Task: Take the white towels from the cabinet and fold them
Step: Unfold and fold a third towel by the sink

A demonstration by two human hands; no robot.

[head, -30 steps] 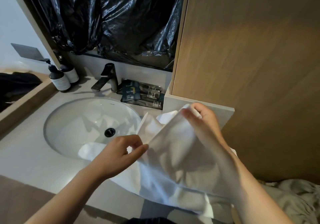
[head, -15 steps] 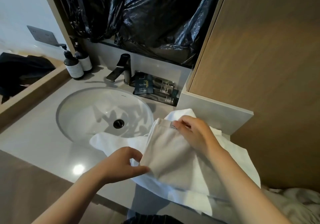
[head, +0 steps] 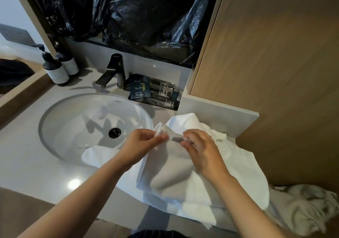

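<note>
A small white towel (head: 168, 171) lies folded over on the counter, on top of a larger white towel (head: 244, 169) spread beneath it. My left hand (head: 141, 146) pinches the small towel's far left corner between thumb and fingers. My right hand (head: 200, 149) pinches the far edge just to the right, beside a small grey label. The two hands are close together above the sink's right rim. Part of the larger towel hangs over the counter's front edge.
The oval sink (head: 55, 127) fills the counter's left half, with a dark faucet (head: 113, 72) behind it. Two pump bottles (head: 55, 70) stand at the back left. A tray of dark sachets (head: 154, 92) sits by the wooden cabinet (head: 275, 72). Crumpled cloth (head: 308, 206) lies low right.
The small towel came down from being held up and now lies on the counter. My left hand moved up to the far corner, close to my right hand.
</note>
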